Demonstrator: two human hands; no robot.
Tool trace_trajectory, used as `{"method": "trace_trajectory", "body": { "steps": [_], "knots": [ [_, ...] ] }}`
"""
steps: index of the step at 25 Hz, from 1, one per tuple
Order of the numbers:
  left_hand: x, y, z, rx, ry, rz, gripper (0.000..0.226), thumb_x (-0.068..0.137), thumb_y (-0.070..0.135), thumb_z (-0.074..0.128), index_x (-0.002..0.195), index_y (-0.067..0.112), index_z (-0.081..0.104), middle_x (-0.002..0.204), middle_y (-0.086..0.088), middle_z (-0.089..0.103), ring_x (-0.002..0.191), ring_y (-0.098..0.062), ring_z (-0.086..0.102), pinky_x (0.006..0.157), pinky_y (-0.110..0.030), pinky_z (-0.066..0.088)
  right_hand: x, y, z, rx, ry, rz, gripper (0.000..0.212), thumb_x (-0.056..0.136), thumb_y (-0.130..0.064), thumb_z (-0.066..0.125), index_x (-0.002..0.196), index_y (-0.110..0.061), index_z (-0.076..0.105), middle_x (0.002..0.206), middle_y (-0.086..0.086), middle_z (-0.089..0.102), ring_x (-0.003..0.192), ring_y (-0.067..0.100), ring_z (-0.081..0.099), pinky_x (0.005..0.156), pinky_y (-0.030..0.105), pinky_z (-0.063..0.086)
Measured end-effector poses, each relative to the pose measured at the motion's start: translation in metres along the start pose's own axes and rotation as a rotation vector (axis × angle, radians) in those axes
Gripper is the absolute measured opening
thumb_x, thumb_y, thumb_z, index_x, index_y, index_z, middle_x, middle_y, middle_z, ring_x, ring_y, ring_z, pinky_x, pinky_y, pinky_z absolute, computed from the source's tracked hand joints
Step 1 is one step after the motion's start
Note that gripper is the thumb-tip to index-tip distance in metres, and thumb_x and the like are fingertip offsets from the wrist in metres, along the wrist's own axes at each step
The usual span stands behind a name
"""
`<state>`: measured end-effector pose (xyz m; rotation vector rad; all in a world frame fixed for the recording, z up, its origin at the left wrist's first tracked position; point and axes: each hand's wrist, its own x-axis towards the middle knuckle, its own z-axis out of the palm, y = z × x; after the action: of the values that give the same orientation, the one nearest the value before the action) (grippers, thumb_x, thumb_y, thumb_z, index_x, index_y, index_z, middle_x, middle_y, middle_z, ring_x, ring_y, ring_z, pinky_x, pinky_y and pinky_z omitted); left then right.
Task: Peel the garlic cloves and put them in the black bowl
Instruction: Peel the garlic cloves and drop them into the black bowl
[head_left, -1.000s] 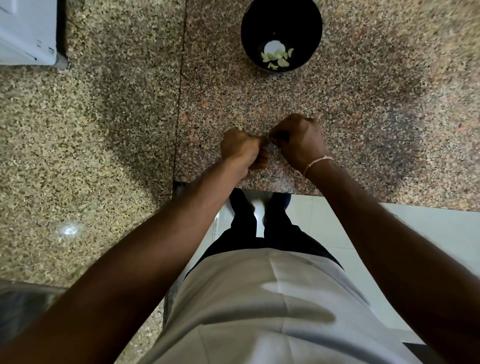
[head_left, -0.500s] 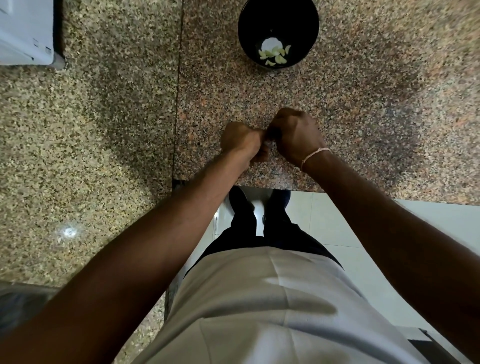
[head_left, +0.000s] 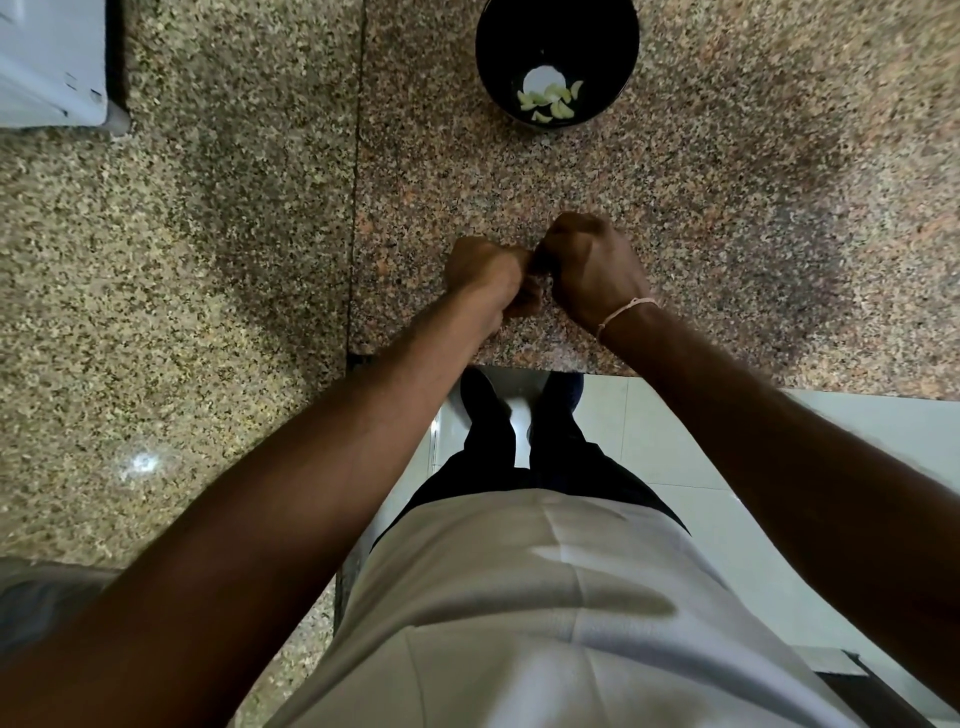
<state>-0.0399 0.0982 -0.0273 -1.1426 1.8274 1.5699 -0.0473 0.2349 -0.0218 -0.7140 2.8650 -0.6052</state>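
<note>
Both hands curled, knuckles together over the worktop (head_left: 727, 218): left hand (head_left: 485, 270), right hand (head_left: 592, 265). Whatever they pinch is hidden between the fingers, presumably a garlic clove; can't tell. Black bowl (head_left: 613, 57) sits well apart at far edge, peeled cloves (head_left: 556, 101) inside. Risk: clove slips mid-peel and drops off the near edge.

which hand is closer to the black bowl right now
Right. The right hand sits almost straight below the black bowl on the granite counter, a little nearer it. The left hand touches it from the left, slightly farther back. Both are well short of the bowl.
</note>
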Motion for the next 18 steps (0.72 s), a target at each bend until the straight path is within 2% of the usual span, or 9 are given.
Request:
{"method": "trace_trajectory", "body": {
  "steps": [3,7,10,12,15,18],
  "knots": [
    [-0.002,0.0,0.003,0.009,0.021,0.005,0.013,0.087,0.005,0.078,0.088,-0.007,0.074,0.073,-0.022,0.075,0.053,-0.03,0.072,0.05,-0.038,0.06,-0.002,-0.005,-0.001,-0.011,0.001,0.018,0.021,0.092,-0.005,0.056,0.09,-0.008,0.077,0.088,0.008,0.067,0.078,0.028,0.066,0.064,0.038,0.055],
    [-0.007,-0.001,0.003,0.055,0.062,0.034,0.013,0.088,0.008,0.078,0.087,-0.004,0.074,0.072,-0.017,0.076,0.057,-0.029,0.075,0.049,-0.043,0.063,-0.006,-0.011,0.0,-0.041,0.006,0.032,0.015,0.092,-0.007,0.058,0.089,-0.009,0.073,0.09,0.008,0.065,0.084,0.03,0.064,0.066,0.04,0.055],
    [-0.012,-0.008,0.001,0.118,0.054,0.066,0.014,0.088,0.012,0.079,0.087,-0.001,0.074,0.071,-0.013,0.076,0.058,-0.028,0.076,0.051,-0.047,0.064,-0.015,-0.011,0.008,-0.066,-0.003,0.041,0.015,0.095,-0.011,0.053,0.094,-0.012,0.068,0.097,0.007,0.062,0.092,0.029,0.058,0.078,0.047,0.055],
    [-0.015,-0.008,0.001,0.128,0.058,0.09,0.015,0.087,0.014,0.08,0.086,0.001,0.075,0.07,-0.011,0.076,0.055,-0.026,0.075,0.052,-0.05,0.063,-0.019,-0.008,0.011,-0.041,0.044,0.066,0.015,0.097,-0.008,0.052,0.098,-0.01,0.067,0.101,0.01,0.061,0.096,0.03,0.054,0.078,0.047,0.053],
    [-0.02,-0.005,0.0,0.094,0.042,0.119,0.012,0.088,0.013,0.077,0.088,0.001,0.074,0.074,-0.014,0.077,0.055,-0.028,0.074,0.054,-0.05,0.064,-0.023,-0.004,0.009,0.071,0.171,0.084,0.013,0.095,0.0,0.056,0.098,-0.005,0.067,0.099,0.013,0.062,0.091,0.032,0.056,0.073,0.041,0.05],
    [-0.025,-0.001,-0.001,-0.031,-0.07,0.12,0.011,0.091,0.011,0.076,0.082,0.005,0.074,0.079,-0.017,0.077,0.065,-0.03,0.075,0.068,-0.052,0.066,-0.029,-0.005,0.003,0.144,0.248,0.031,0.01,0.097,0.0,0.06,0.096,-0.005,0.069,0.096,0.013,0.064,0.086,0.03,0.058,0.072,0.038,0.05]
  ]
}}
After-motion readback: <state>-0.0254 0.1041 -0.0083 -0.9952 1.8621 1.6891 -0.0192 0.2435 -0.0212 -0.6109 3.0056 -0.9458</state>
